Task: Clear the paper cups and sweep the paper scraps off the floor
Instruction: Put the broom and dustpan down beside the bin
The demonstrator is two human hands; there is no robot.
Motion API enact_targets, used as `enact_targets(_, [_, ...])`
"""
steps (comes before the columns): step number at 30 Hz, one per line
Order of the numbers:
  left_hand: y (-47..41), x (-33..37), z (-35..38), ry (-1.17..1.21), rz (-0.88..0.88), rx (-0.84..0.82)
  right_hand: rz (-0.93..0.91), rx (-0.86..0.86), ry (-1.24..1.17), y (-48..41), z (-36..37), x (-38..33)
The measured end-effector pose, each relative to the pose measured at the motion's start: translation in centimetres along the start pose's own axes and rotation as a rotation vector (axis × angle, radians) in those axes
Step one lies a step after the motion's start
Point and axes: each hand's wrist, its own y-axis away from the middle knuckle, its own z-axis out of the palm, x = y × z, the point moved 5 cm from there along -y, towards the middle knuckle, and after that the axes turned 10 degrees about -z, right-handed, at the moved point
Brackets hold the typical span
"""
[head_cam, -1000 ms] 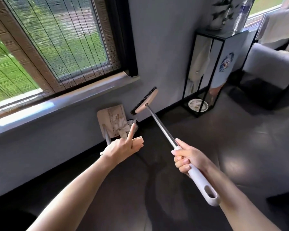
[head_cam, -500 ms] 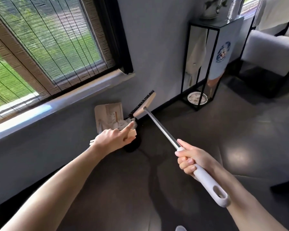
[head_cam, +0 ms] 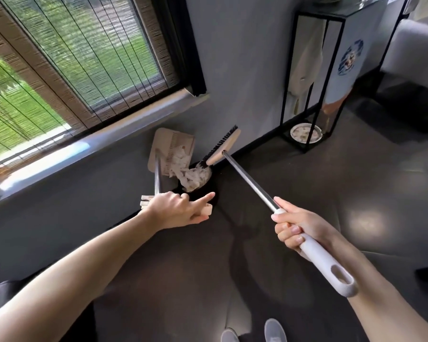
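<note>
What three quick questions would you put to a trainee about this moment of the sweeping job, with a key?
1. True or false: the left hand holds the broom.
2. Where are the paper scraps? A) on the windowsill. B) in the tilted dustpan and the bin under its lip. C) on the sofa.
3. Fill in: the right hand grips the broom by its white ____.

Key: 1 false, the left hand holds the dustpan's handle; 2 B; 3 handle.
</note>
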Motion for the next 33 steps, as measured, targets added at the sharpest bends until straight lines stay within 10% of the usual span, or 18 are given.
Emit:
enact_targets(10, [0.0, 7.9, 5.9, 0.061, 0.04, -0.402, 0.051, 0.026, 0.026, -0.3, -2.5, 1.1])
enact_targets(22, [-0.2, 3.5, 1.0, -0.003, 0.097, 0.005, 0.053, 0.038, 0.032, -0.1, -2.7, 0.1])
enact_targets(33, [2.2, 3.3, -0.8, -0.032, 0.123, -0.007, 0.05, -0.004, 0.056, 1.1, -1.6, -1.4])
